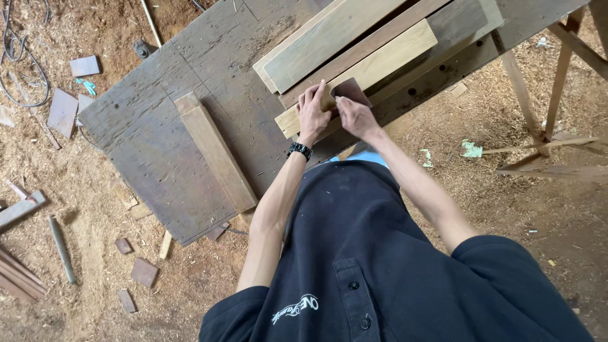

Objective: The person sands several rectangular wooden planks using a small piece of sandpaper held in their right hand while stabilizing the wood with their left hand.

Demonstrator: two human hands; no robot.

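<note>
Floor, far left: sawdust-covered ground with small flat reddish-brown wood offcuts point(144, 271) and a coil of dark cable point(19, 57) near the edge.
Workbench: a wide, weathered grey plank top point(158, 133); a loose pale-brown rectangular board point(216, 152) lies flat on it, well apart from the hands.
Left hand point(313, 113): wears a black wristwatch point(299, 151); the fingers are spread and press down on the near end of a long light-yellow wooden plank point(380, 60).
Thing worked: a small dark reddish-brown flat sheet point(351, 90), possibly sandpaper or a scraper; too small to tell which.
Right hand point(356, 117): fingers closed on the near edge of that sheet, pinching it against the plank.
Stack: the plank rests among other long boards point(316, 44).
Step in hand: seemingly rubbing or scraping the plank's near end.
Next move calls for: steady downward pressure from both hands so the plank does not slide.
Far right: a thin-legged wooden trestle point(557, 82) on the sawdust.
</note>
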